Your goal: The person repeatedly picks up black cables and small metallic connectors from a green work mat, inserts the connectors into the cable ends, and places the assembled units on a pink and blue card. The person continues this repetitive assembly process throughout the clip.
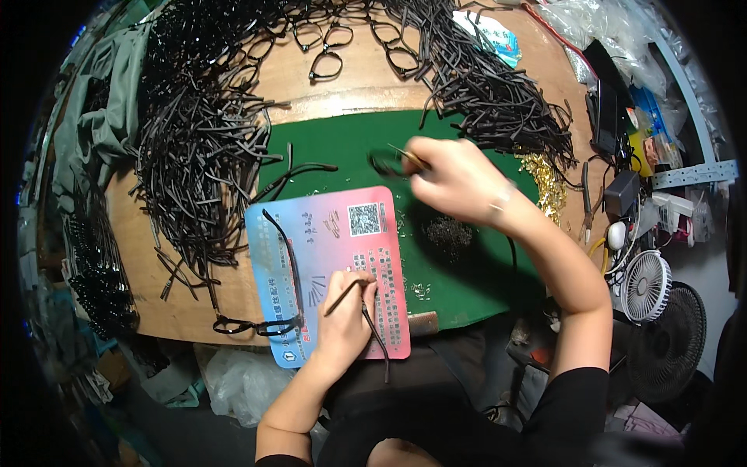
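Observation:
On the blue-and-pink printed mat (268,233), my left hand (344,331) is closed on a dark eyeglass temple (377,340). Another dark temple piece (343,297) crosses its fingers; whether the two are joined I cannot tell. Above the green work mat (467,300), my right hand (451,175) is closed round a thin gold-coloured tool (416,161). A dark looped shape (383,164) beside it is smeared by motion. To the left of my left hand, black eyeglasses (257,327) rest across the mat's edge, one temple reaching up the mat. Loose temples (292,177) lie beyond the mat.
Heaped dark temples lie left (194,163) and right (498,101). Several lensless eyeglass fronts (325,66) are at the back. Tiny dark parts (450,232) sit on the green mat, gold parts (547,187) at its right edge. A white fan (645,286) stands far right.

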